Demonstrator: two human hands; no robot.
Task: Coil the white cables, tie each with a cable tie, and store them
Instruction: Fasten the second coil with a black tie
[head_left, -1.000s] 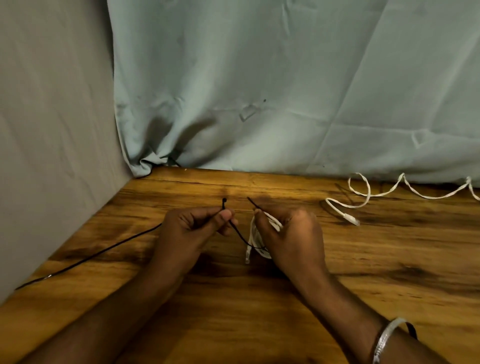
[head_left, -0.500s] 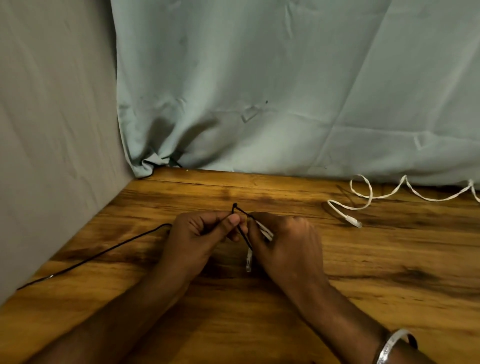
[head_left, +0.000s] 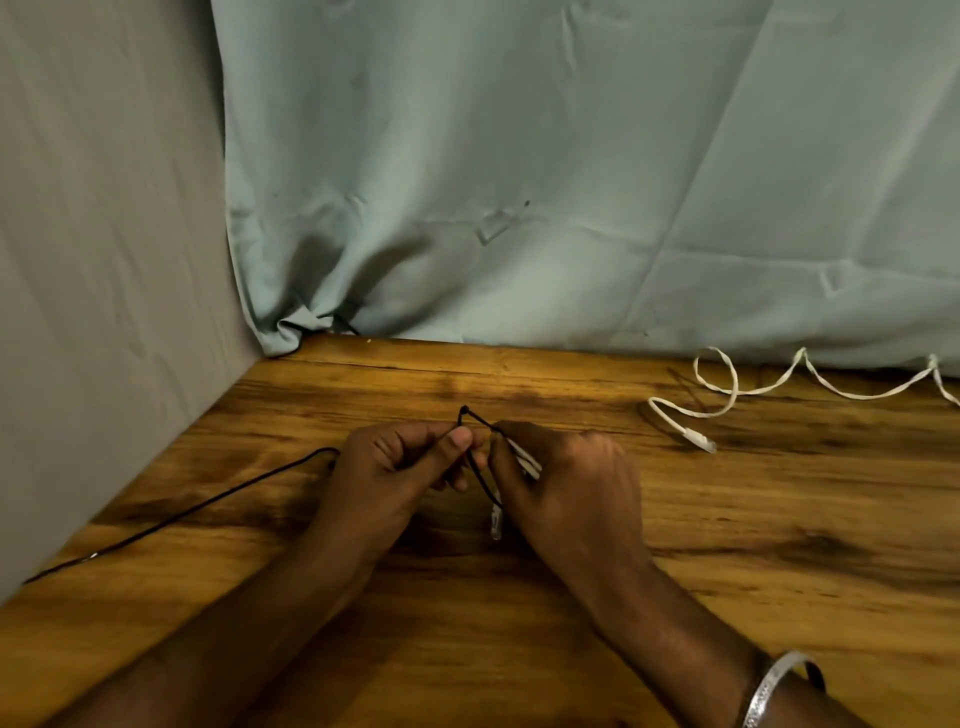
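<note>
At table centre, your left hand (head_left: 387, 470) pinches the black cable tie (head_left: 475, 423); your right hand (head_left: 566, 483) grips the coiled white cable (head_left: 524, 460). Another white cable (head_left: 727, 402) lies at two o'clock.

Dim, warm light is falling from above; soft shadows are pooling on the worktop (head_left: 779, 519), edges bending slightly.

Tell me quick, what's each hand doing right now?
Left hand: pinches the head end of the black cable tie.
Right hand: grips the coiled white cable and pinches the tie's other end.
</note>
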